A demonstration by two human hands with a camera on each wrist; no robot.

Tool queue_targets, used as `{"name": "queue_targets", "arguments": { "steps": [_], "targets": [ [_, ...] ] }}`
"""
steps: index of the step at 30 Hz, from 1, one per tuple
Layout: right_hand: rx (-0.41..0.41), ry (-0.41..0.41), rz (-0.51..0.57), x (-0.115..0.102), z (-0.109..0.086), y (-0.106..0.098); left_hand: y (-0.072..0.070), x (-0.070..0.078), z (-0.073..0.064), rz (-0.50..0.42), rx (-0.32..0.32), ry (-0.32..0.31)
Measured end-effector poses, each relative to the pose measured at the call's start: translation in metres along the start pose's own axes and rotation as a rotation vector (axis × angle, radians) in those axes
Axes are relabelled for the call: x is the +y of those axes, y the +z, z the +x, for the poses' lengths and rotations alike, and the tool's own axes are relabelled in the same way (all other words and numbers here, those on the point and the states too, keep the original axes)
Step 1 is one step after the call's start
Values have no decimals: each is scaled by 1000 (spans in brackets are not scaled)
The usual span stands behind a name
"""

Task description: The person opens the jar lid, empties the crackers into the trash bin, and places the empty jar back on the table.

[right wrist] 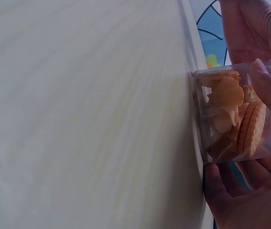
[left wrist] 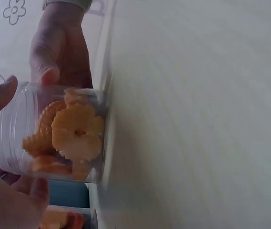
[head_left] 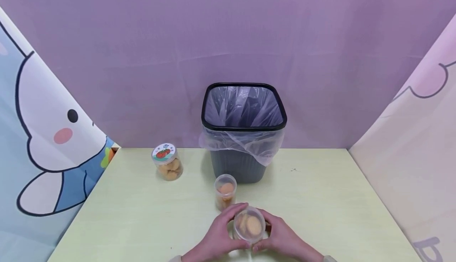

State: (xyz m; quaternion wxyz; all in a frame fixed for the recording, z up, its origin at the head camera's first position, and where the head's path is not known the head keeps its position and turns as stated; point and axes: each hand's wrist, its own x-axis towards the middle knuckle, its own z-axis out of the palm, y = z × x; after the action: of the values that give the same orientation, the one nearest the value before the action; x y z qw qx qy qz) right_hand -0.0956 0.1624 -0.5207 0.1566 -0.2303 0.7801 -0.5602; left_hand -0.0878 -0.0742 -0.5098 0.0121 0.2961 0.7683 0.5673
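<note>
A clear plastic jar of cookies (head_left: 249,225) stands upright on the table near its front. My left hand (head_left: 220,235) curls around the jar's left side, with its thumb at the near side. From the right, my right hand (head_left: 283,236) holds the same jar, fingers behind and thumb in front. In the left wrist view, ridged round cookies (left wrist: 78,131) show through the jar's wall, and its base meets the tabletop. I cannot tell whether a clear lid covers the jar. Just behind my left hand is a narrower clear jar (head_left: 225,192) with orange-brown pieces inside.
A dark grey trash bin (head_left: 236,165) with a black rim and clear liner stands at the back middle. Left of it sits a cookie jar with a tomato-printed lid (head_left: 167,163). Purple cloth (head_left: 160,76) hangs behind the pale table (head_left: 320,198), with printed cloth at both sides.
</note>
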Motion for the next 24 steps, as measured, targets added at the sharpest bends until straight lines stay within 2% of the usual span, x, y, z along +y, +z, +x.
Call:
{"name": "queue_targets", "arguments": {
  "steps": [7,12,20,24],
  "targets": [
    [10,18,-1,-2,0,0,8,7,-3,44,76,-69],
    [13,32,-13,-3,0,0,13,10,-6,45,106,-120],
    [4,24,-15,-2,0,0,11,7,-8,24,78,-148],
    [-4,7,-6,-2,1,0,5,3,-7,-2,39,-131]
  ]
}}
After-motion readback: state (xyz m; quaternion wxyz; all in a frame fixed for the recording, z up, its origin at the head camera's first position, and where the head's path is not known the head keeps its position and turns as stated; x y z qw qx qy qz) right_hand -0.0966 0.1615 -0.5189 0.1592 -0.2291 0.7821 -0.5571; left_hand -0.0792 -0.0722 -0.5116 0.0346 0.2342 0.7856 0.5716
